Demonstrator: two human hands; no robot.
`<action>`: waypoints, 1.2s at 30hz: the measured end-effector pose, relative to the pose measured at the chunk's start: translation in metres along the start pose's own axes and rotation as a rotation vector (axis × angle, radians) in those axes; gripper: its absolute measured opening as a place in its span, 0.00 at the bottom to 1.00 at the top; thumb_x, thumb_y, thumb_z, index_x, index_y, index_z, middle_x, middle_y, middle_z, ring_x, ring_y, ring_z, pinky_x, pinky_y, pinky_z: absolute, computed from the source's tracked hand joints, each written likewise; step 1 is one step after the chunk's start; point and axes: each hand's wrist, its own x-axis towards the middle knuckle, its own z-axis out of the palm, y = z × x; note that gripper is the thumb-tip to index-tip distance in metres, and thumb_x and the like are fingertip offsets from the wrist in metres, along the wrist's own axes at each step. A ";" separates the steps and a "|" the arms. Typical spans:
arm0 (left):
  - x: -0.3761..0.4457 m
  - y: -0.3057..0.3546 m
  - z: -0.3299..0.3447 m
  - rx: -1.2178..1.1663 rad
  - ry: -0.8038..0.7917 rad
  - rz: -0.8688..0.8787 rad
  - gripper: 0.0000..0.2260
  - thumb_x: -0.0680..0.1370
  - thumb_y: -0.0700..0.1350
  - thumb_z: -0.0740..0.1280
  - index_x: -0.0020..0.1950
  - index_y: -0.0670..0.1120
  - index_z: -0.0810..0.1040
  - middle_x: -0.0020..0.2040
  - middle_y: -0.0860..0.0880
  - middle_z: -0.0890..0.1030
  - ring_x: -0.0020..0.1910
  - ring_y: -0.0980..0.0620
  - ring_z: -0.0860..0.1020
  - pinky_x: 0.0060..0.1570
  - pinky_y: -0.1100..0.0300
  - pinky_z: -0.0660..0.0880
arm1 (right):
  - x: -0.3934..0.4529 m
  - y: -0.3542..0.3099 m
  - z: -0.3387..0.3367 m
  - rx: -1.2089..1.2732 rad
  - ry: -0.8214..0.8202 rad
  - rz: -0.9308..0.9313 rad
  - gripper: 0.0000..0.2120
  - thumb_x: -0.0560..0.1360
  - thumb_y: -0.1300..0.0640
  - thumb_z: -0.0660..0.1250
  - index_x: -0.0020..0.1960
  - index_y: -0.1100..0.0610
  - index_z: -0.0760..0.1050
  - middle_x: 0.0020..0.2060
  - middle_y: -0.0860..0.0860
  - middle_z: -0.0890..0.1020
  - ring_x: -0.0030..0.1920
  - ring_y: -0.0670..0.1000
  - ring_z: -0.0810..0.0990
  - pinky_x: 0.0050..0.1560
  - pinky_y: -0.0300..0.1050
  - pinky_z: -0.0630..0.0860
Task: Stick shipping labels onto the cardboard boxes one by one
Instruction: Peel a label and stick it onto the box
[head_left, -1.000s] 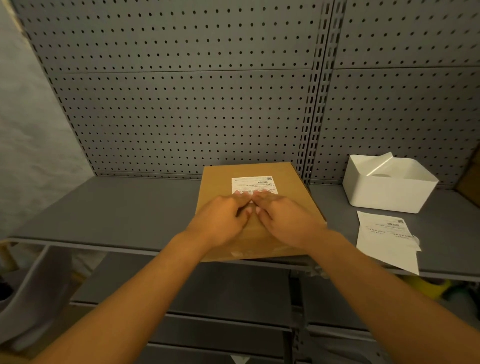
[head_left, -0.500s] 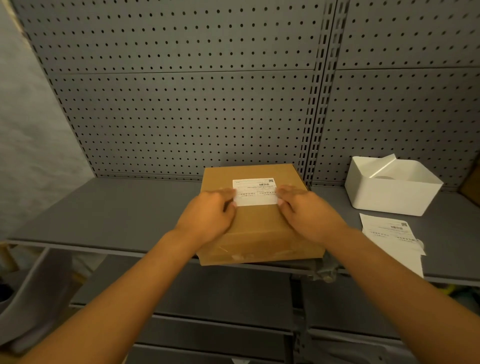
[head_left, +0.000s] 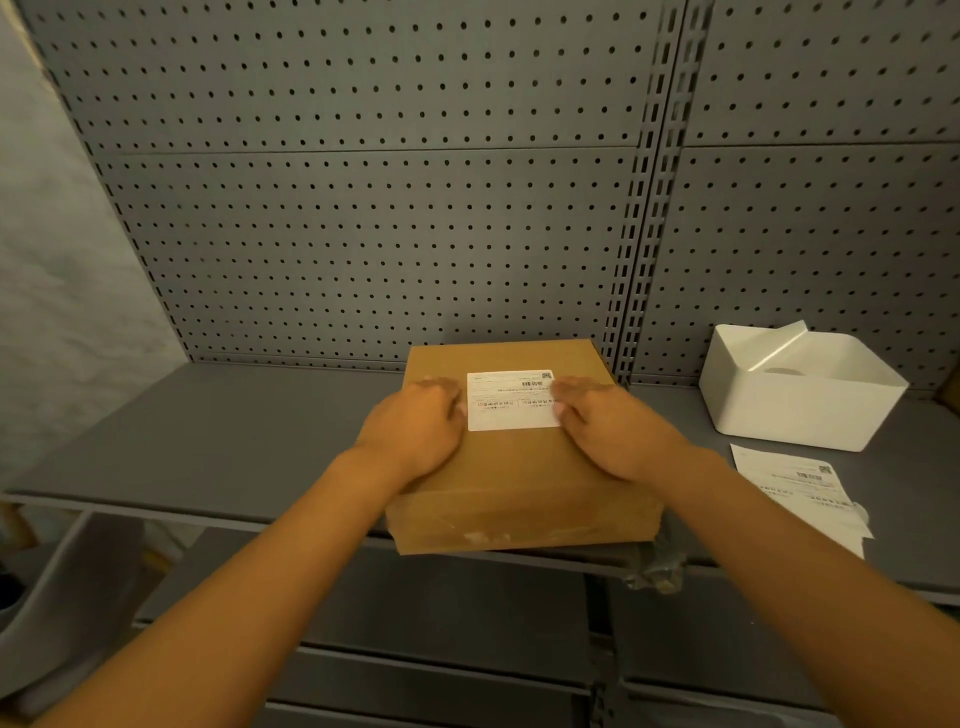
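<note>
A brown cardboard box (head_left: 519, 467) lies flat on the grey shelf (head_left: 234, 441), its back edge against the pegboard wall (head_left: 363, 208). A white shipping label (head_left: 511, 401) sits on the box top. The left hand (head_left: 415, 431) rests palm down on the box, fingertips at the label's left edge; the right hand (head_left: 613, 426) lies the same way at its right edge. To the right stand a white bin (head_left: 800, 400) and loose label sheets (head_left: 805, 493).

Brown cardboard box (head_left: 519, 467), white label (head_left: 511, 401), grey perforated pegboard (head_left: 363, 208).
</note>
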 end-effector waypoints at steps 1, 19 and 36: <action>0.001 -0.004 -0.001 -0.019 0.002 -0.010 0.12 0.82 0.49 0.55 0.57 0.46 0.74 0.54 0.45 0.79 0.45 0.47 0.77 0.43 0.54 0.75 | 0.002 0.004 -0.001 0.005 0.029 0.036 0.20 0.83 0.52 0.50 0.72 0.56 0.65 0.70 0.55 0.70 0.68 0.54 0.69 0.69 0.50 0.67; 0.028 -0.006 0.006 -0.006 0.008 -0.046 0.12 0.82 0.47 0.52 0.48 0.44 0.73 0.43 0.48 0.77 0.42 0.46 0.76 0.38 0.55 0.71 | 0.033 0.008 0.003 0.004 0.014 0.042 0.18 0.83 0.52 0.51 0.68 0.58 0.68 0.66 0.56 0.73 0.64 0.54 0.72 0.66 0.50 0.69; 0.035 0.004 0.001 0.054 -0.007 -0.039 0.12 0.81 0.44 0.53 0.57 0.45 0.74 0.54 0.45 0.80 0.47 0.45 0.77 0.45 0.53 0.75 | 0.053 0.002 0.010 0.007 -0.010 0.000 0.13 0.82 0.51 0.52 0.56 0.56 0.71 0.57 0.54 0.77 0.61 0.58 0.75 0.57 0.49 0.72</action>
